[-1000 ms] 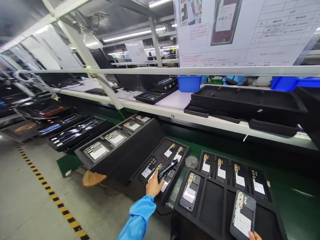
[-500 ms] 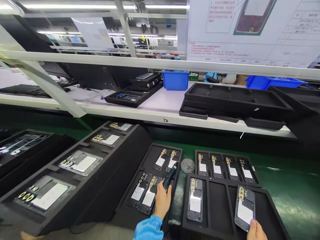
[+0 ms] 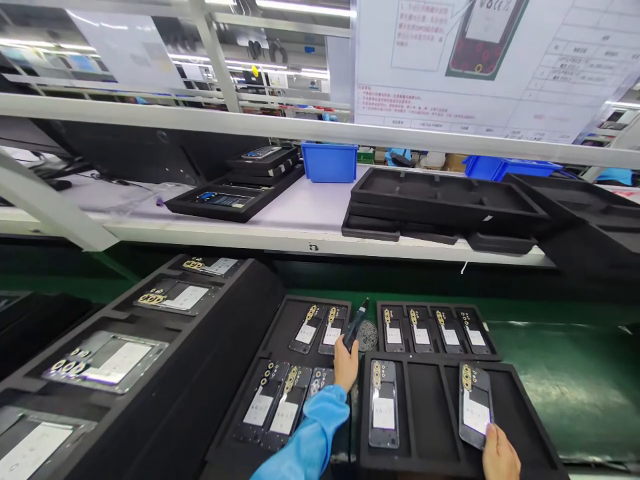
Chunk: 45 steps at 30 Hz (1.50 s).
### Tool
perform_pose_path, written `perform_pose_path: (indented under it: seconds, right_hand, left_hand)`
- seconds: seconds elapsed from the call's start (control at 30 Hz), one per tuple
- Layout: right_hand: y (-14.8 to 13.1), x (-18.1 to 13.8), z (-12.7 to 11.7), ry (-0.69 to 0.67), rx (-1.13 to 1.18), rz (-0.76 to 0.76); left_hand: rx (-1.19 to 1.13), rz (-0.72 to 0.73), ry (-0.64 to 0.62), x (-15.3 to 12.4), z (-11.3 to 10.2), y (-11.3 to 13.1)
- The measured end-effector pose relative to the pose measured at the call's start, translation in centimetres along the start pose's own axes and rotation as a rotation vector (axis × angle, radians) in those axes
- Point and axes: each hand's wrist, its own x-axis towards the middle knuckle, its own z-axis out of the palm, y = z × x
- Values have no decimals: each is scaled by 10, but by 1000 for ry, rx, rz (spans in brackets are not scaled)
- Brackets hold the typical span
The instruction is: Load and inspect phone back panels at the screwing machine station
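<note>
My left hand, in a blue sleeve, grips a dark pen-like tool that points up and away, over the right edge of a black foam tray holding several phone bodies. My right hand holds the near end of a phone body with a white label and gold camera rings, tilted over a slot of the near right tray. Another phone body lies in that tray's left slot.
A further tray with several phone bodies sits behind, next to a round metal mesh disc. A long black tray of phones slopes at left. Empty black trays and blue bins stand on the white shelf.
My left hand has lifted the tool off the tray and moved it right and up. The view swung right, toward the trays. The right hand keeps hold of the phone body.
</note>
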Motion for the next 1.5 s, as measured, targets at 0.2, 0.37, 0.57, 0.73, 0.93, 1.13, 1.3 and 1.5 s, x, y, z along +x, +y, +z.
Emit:
perform_pose_path:
  seconds: [0.2, 0.37, 0.57, 0.73, 0.93, 1.13, 1.3, 1.5]
  right_hand:
    - [0, -2, -3, -13, 2, -8]
    - [-5, -4, -12, -34, -65, 26]
    - [-33, -10, -33, -29, -124, 64]
    - [-38, -11, -36, 7, -216, 60]
    - [-38, -14, -36, 63, -225, 49]
    - [-37, -17, -33, 100, -230, 39]
    - [-35, -17, -29, 119, -259, 45]
    - [-35, -18, -25, 148, -253, 10]
  left_hand:
    - [24, -5, 15, 9, 3, 5]
    - [73, 100, -39, -46, 2, 23]
    - [165, 303, -256, -103, 11, 46]
    - [216, 474, -508, -115, 17, 51]
    - [250, 566, -639, -119, 16, 51]
    - [76, 540, -634, -103, -5, 48]
    - [26, 120, -321, -60, -3, 18]
    - [35, -239, -225, -14, 33, -31]
